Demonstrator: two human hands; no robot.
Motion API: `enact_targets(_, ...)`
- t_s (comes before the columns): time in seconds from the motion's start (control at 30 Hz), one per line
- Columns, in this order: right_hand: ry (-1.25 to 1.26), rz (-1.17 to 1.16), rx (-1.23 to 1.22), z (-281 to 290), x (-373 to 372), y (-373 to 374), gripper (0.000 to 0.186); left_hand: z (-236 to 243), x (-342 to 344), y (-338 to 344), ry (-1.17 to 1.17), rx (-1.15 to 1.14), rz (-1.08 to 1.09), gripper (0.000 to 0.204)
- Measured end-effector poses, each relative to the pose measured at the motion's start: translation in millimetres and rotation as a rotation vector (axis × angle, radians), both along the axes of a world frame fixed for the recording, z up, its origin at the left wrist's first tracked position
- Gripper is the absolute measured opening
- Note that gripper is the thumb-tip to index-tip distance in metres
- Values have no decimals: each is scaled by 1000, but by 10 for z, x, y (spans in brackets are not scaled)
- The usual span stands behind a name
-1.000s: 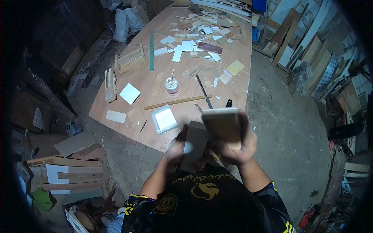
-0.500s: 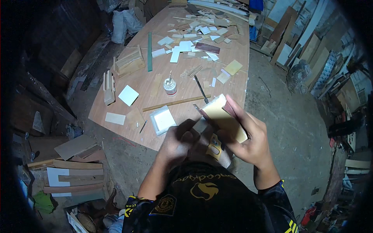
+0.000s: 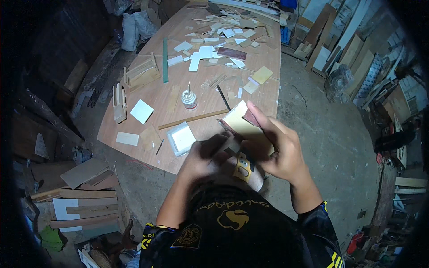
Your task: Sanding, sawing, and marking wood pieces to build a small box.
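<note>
My right hand (image 3: 283, 147) is closed around a cream-faced wooden piece (image 3: 242, 123), tilted above the near edge of the table. Dark red parts (image 3: 250, 117) show along its sides, and its far edge looks pale and rough. Close against its left side is my left hand (image 3: 199, 158), fingers curled and in deep shadow; what they grip cannot be made out. Below the hands, a yellow part with an oval marking (image 3: 243, 169) shows on a pale rounded object whose kind is unclear. An open jar of white paste (image 3: 189, 100) with a stick in it stands beyond the hands.
On the wooden table (image 3: 147, 85) lie a white square tray (image 3: 181, 139), a long wood strip (image 3: 192, 119), a dark rod (image 3: 223, 97) and a green strip (image 3: 165, 60). Small wooden assemblies (image 3: 142, 73) stand at left. Offcuts (image 3: 223, 38) cover the far end. Boards (image 3: 328, 40) lean against the right wall.
The view has shifted slightly, so the table and its things sit a little further left. Both hands stay at the wooden piece; the left fingers have moved slightly along its side.
</note>
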State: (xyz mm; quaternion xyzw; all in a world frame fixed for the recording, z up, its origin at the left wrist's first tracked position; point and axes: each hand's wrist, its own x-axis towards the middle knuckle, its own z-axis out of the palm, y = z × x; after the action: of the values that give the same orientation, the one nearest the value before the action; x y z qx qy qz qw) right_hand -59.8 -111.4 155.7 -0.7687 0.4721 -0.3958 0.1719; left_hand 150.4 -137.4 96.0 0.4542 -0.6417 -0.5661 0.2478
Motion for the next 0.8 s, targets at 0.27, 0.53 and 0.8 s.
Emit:
enact_targets(0.27,39,2,-34,4,-16,-51,76,-127,16,-46,-99,-201,-41,38)
enact_targets(0.53,31,22,-84,-30,-51,-81,77,-144,-40,-54,-141,-196,-13,32)
enact_targets(0.8,29,9,-16,10,-65,-77,74,-147,-58,-70,-135,-181,-54,37)
